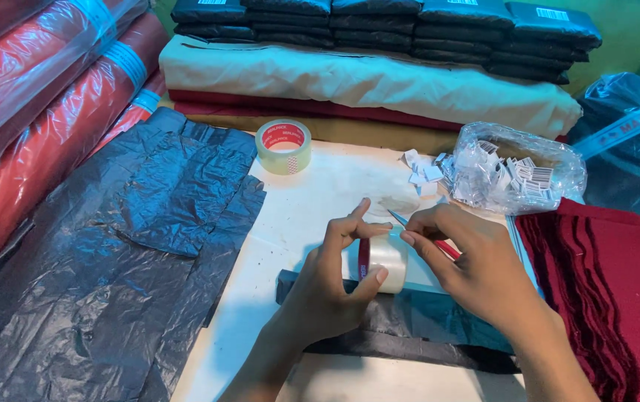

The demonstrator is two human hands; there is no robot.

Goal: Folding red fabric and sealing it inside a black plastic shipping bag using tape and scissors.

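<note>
My left hand (331, 286) grips a roll of clear tape (384, 260) held on edge over a dark plastic package (409, 327) on the white table (298, 216). My right hand (476, 260) touches the roll's right side with its fingertips and holds a thin red-handled blade or pen (424, 232) whose tip pokes out to the upper left. A second tape roll (283, 147) lies flat at the back of the table.
Dark plastic bags (134, 246) lie spread at left, beside red fabric rolls in clear wrap (45, 112). A clear bag of small barcode tags (513, 170) sits at right above stacked maroon cloth (603, 290). Folded cream fabric (365, 82) and black packages (387, 26) fill the back.
</note>
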